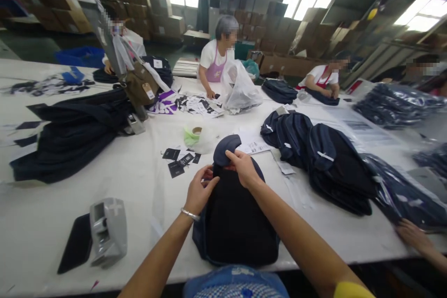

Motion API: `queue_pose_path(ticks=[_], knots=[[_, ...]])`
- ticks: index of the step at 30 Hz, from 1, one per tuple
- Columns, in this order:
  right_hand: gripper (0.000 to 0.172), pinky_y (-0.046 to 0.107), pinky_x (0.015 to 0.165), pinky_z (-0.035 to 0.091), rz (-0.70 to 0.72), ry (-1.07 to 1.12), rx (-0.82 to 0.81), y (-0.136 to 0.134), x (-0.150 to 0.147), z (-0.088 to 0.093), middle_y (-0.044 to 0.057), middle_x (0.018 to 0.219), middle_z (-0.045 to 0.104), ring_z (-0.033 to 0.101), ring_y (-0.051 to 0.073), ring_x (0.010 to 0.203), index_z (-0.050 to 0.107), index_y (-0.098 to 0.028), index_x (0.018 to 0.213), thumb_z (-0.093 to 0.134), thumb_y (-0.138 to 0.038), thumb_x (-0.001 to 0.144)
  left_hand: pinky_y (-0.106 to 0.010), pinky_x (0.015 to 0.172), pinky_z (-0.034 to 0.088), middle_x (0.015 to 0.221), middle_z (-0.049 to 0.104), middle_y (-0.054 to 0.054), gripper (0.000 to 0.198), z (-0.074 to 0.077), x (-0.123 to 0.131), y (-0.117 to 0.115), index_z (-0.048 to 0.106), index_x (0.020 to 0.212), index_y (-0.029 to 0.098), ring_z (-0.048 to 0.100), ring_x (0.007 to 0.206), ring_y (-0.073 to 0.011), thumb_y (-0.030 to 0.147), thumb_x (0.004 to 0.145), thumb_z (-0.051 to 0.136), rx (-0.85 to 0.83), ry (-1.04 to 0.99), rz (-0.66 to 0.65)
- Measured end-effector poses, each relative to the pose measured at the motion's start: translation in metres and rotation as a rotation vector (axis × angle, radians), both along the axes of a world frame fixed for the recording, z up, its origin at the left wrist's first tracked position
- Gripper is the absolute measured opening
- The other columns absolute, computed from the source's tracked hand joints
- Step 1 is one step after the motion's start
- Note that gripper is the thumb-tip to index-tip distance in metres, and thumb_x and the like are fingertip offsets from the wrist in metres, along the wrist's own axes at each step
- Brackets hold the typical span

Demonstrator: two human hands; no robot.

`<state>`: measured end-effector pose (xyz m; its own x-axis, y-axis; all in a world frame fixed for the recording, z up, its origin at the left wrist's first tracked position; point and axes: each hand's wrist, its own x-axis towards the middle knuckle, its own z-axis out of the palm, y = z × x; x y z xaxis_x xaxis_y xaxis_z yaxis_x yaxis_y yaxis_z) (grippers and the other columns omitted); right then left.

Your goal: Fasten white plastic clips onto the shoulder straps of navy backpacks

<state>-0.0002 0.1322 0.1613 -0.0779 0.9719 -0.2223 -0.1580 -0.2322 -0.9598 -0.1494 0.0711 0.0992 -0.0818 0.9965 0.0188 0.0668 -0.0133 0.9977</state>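
Observation:
A dark navy backpack (240, 223) lies on the white table right in front of me, its black padded panel facing up. At its far end a curved navy flap (223, 149) is raised. My right hand (244, 167) pinches this flap between thumb and fingers. On the left upper edge of the backpack, my left hand (201, 190) grips the fabric, thumb on top and fingertips partly hidden behind the edge. A bit of reddish material (229, 167) shows between the hands under the flap. Several black hang tags (176, 167) lie just beyond my left hand.
A tape roll (196, 131) and printed sheets (253, 142) lie beyond the backpack. A grey tape dispenser (109, 230) and black phone (75, 242) sit left. Stacked backpacks (331, 167) stand right; dark bags (77, 135) are piled left. A co-worker's hand (414, 235) touches wrapped bags at right.

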Motion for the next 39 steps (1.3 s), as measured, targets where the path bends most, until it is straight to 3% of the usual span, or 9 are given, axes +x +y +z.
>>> queue_pose_path(ticks=[3,7,11,13,16,22,25,31,39], knots=[[0.033,0.023,0.055,0.049,0.0,0.002,0.019,0.003,-0.007,-0.002,0.0,0.069,0.065,0.058,0.012,0.061,0.063,-0.016,0.077,0.067,-0.048,0.071,-0.03,0.078,0.054,0.103,0.064,-0.009,0.047,0.0,-0.004,0.01,0.06,0.115,0.018,0.061,0.093,-0.0196,0.038,0.074,0.07,-0.018,-0.065,-0.061],[0.033,0.024,0.059,0.049,-0.027,0.013,0.042,0.007,-0.01,-0.006,-0.001,0.069,0.066,0.059,0.013,0.063,0.062,-0.016,0.076,0.066,-0.048,0.072,-0.028,0.059,0.056,0.111,0.063,-0.011,0.047,-0.003,-0.013,0.014,0.059,0.119,0.02,0.062,0.082,-0.0181,0.046,0.08,0.061,-0.198,-0.255,-0.168],[0.033,0.025,0.06,0.05,-0.016,0.055,0.019,0.011,-0.011,-0.012,0.001,0.073,0.068,0.06,0.014,0.064,0.063,-0.016,0.079,0.066,-0.048,0.072,-0.032,0.077,0.055,0.117,0.063,-0.01,0.045,-0.015,-0.02,0.014,0.064,0.115,0.019,0.058,0.105,-0.0252,0.04,0.075,0.068,-0.193,-0.297,-0.383],[0.035,0.026,0.062,0.051,-0.001,0.075,0.024,0.013,-0.012,-0.015,0.001,0.077,0.069,0.062,0.014,0.067,0.064,-0.017,0.082,0.066,-0.05,0.072,-0.033,0.08,0.053,0.114,0.066,-0.01,0.043,-0.022,-0.022,0.017,0.065,0.114,0.018,0.058,0.107,-0.0267,0.039,0.076,0.067,-0.175,-0.251,-0.439],[0.038,0.027,0.064,0.051,0.013,0.086,0.047,0.014,-0.013,-0.018,0.002,0.08,0.07,0.063,0.015,0.07,0.065,-0.018,0.087,0.064,-0.053,0.073,-0.032,0.077,0.053,0.108,0.069,-0.01,0.04,-0.034,-0.024,0.024,0.068,0.107,0.017,0.061,0.1,-0.0261,0.043,0.078,0.063,-0.187,-0.191,-0.443],[0.038,0.028,0.065,0.053,-0.006,0.077,0.08,0.018,-0.016,-0.016,0.001,0.08,0.07,0.065,0.017,0.074,0.066,-0.019,0.092,0.064,-0.052,0.074,-0.039,0.093,0.047,0.097,0.072,-0.008,0.036,-0.049,-0.028,0.036,0.073,0.096,0.016,0.063,0.097,-0.0259,0.045,0.077,0.063,-0.155,-0.176,-0.468],[0.037,0.028,0.063,0.053,-0.016,0.082,0.079,0.02,-0.017,-0.016,0.002,0.08,0.07,0.065,0.017,0.075,0.066,-0.019,0.094,0.064,-0.05,0.075,-0.038,0.091,0.047,0.095,0.072,-0.009,0.034,-0.054,-0.027,0.038,0.073,0.095,0.016,0.064,0.094,-0.0253,0.043,0.077,0.064,-0.12,-0.144,-0.507],[0.04,0.03,0.066,0.055,-0.074,0.033,0.105,0.025,-0.02,-0.023,0.002,0.081,0.07,0.065,0.02,0.081,0.067,-0.018,0.096,0.063,-0.052,0.075,-0.034,0.085,0.05,0.087,0.073,-0.006,0.027,-0.067,-0.022,0.03,0.074,0.089,0.018,0.065,0.087,-0.0242,0.039,0.075,0.065,-0.156,-0.08,-0.448],[0.038,0.03,0.065,0.054,-0.191,0.043,0.121,0.03,-0.033,-0.046,0.002,0.084,0.071,0.065,0.018,0.074,0.067,-0.019,0.098,0.064,-0.049,0.075,-0.03,0.079,0.051,0.084,0.073,-0.004,0.022,-0.088,-0.033,0.01,0.075,0.088,0.02,0.066,0.083,-0.0219,0.032,0.078,0.06,-0.207,-0.023,-0.487]])
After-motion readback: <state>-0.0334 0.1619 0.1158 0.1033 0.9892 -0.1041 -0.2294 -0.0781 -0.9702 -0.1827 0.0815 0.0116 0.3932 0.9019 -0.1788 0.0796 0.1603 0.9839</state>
